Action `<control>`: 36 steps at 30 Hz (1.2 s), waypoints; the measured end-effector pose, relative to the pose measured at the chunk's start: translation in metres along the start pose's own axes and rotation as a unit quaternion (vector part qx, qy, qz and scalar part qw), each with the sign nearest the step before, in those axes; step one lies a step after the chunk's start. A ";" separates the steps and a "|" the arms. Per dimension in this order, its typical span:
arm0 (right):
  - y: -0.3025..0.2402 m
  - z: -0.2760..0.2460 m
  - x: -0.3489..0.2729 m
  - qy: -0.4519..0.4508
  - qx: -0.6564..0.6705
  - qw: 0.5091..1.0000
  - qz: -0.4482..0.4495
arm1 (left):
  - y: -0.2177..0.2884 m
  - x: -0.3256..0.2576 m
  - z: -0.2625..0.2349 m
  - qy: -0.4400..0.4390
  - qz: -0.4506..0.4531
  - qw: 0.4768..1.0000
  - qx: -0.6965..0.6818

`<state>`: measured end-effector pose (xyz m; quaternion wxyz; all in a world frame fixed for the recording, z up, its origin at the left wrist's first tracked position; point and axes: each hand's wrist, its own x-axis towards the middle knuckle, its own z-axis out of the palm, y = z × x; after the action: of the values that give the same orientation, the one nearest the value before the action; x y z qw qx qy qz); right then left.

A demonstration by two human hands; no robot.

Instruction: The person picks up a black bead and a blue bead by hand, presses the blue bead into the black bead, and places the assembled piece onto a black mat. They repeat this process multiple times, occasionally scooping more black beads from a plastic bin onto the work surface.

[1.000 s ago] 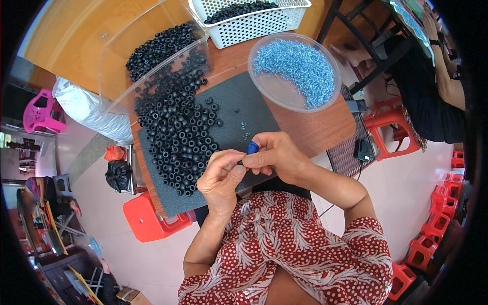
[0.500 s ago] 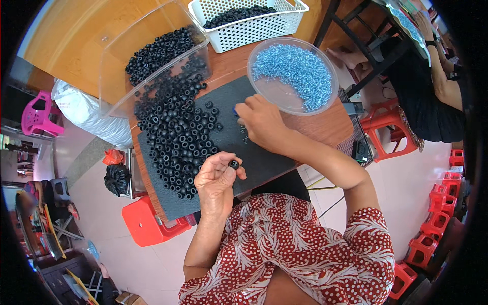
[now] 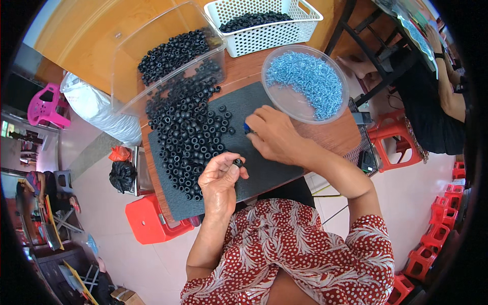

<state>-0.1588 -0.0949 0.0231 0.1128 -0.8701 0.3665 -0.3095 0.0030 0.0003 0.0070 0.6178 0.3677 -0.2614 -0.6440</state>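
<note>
Here's the clear plastic box (image 3: 127, 71), black beads inside, and a thick heap of black beads (image 3: 190, 137) spread out beside it on the dark mat (image 3: 249, 101). Behind, the white basket (image 3: 274, 41) with its holed sides carries more black ones; to the right, a round clear tub (image 3: 284, 99) holds tiny light-blue beads (image 3: 315, 79), with a bare patch near its lower left. Now the left hand (image 3: 220, 180): one black bead (image 3: 237, 162) pinched between thumb and finger, just above the mat's near part. Over goes the right hand (image 3: 274, 133), low between heap and tub, fingers curled, a blue thing (image 3: 247, 128) at the fingertips; whether it grips anything, I can't tell. Its forearm crosses the mat and hides part of it. Around the brown table (image 3: 345, 133): red stools (image 3: 150, 218) on both sides, a white sack (image 3: 101, 107), a tied black bag (image 3: 123, 175), a seated person (image 3: 432, 112) at right. Any print on the sack is too blurred to make out.
</note>
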 end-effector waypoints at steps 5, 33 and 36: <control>-0.029 -0.007 -0.017 0.032 0.076 0.996 -0.028 | -0.004 0.010 0.005 0.009 0.010 1.000 -0.013; -0.030 -0.014 -0.039 0.101 0.210 0.972 0.041 | -0.012 0.002 0.017 0.012 -0.002 1.000 0.015; -0.032 -0.017 -0.039 0.068 0.256 0.959 0.103 | -0.013 0.000 0.016 0.005 0.008 0.999 0.035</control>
<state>-0.1722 -0.0440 0.0322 0.3382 -0.7464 0.3694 -0.4383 -0.0177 -0.0006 0.0060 0.6109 0.3906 -0.2834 -0.6276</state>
